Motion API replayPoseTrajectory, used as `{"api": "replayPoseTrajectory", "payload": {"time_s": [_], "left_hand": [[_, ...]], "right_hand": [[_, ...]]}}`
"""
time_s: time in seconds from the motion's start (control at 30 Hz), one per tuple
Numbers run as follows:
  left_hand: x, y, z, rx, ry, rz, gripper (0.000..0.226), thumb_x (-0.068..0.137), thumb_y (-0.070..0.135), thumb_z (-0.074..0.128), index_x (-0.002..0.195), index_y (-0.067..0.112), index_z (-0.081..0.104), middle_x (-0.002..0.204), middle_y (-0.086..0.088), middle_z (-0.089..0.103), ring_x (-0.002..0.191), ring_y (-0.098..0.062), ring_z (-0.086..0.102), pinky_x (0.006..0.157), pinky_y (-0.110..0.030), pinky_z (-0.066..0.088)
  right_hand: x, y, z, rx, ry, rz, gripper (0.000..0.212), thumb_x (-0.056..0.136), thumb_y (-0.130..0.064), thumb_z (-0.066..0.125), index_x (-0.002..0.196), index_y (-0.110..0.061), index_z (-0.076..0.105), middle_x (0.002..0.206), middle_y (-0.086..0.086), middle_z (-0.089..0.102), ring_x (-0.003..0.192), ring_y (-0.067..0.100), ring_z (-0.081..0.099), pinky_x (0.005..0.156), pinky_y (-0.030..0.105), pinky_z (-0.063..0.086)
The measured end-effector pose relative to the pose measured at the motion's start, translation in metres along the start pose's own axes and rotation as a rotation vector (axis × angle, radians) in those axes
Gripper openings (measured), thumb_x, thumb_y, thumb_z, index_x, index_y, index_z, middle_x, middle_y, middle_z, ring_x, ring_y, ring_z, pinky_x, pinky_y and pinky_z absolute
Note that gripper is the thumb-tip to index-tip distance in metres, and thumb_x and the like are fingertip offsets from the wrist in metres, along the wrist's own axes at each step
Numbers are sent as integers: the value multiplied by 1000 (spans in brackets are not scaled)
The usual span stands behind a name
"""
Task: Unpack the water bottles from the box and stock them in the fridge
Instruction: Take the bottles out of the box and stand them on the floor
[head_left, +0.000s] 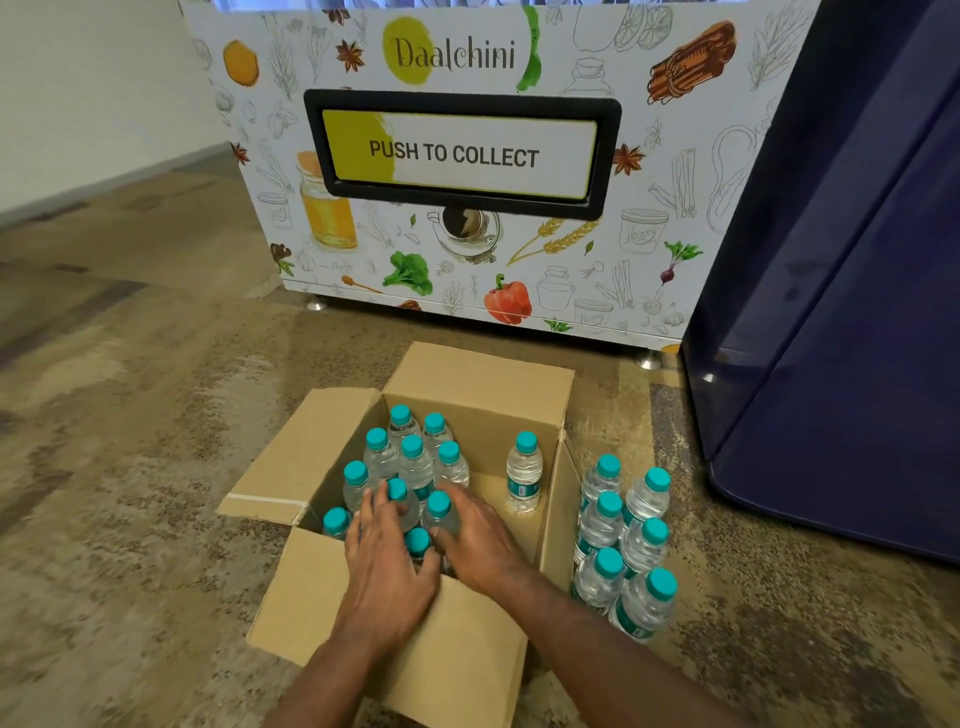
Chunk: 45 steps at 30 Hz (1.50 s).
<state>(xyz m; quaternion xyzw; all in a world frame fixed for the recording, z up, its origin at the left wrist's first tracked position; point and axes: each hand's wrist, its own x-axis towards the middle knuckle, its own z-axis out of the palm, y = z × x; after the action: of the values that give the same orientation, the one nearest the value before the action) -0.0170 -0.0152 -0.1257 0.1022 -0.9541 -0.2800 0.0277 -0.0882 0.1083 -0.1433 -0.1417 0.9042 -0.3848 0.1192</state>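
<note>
Gripping teal-capped bottles (415, 467) inside open cardboard box (467, 639) on floor, left hand (384, 556) and right hand (475, 538) curled round one each, loose bottles (602, 525) standing just right of box.

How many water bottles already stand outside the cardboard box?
6. They stand upright on the floor right of the cardboard box, in three pairs: far pair, middle pair, near pair. Another could be hidden behind them.

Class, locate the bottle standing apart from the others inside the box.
In the head view, the lone bottle stands upright inside the box near its right wall, apart from the cluster on the left.
</note>
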Motion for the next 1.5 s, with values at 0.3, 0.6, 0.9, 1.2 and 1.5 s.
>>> {"api": "replayPoseTrajectory", "payload": {"time_s": [0.3,0.6,0.9,1.2,1.5], "left_hand": [[3,2,-2,-108,52,-57,32,99,25,65,127,17,53,174,-6,6,161,-20,-6,129,-39,0],[17,7,0,55,-7,-194,57,95,35,73,145,13,57,172,-8,16,160,-25,9,130,-42,16],[7,15,7,62,74,-223,54,100,30,66,146,4,52,169,-16,25,159,-30,13,131,-43,10],[-27,20,4,-191,165,-84,61,104,41,52,153,7,39,163,-16,35,155,-31,20,128,-43,15],[-45,75,1,-421,316,217,46,97,47,51,138,29,40,132,2,57,119,-7,52,98,-34,51]], "right_hand": [[6,5,6,49,25,56,59,88,-27,67,141,-37,41,140,-8,53,126,14,51,101,34,48],[7,8,6,167,-42,55,48,92,-41,61,137,-39,44,135,-13,55,121,11,53,96,31,49],[1,7,1,260,3,52,43,92,-36,63,134,-34,51,130,-13,59,116,8,55,93,27,48],[-38,-17,-30,496,82,-88,34,96,-34,60,129,-37,51,125,-15,61,117,3,56,97,27,49],[-112,-38,-87,657,382,-137,23,98,-27,59,121,-25,56,111,-5,65,110,13,62,94,39,53]]}}
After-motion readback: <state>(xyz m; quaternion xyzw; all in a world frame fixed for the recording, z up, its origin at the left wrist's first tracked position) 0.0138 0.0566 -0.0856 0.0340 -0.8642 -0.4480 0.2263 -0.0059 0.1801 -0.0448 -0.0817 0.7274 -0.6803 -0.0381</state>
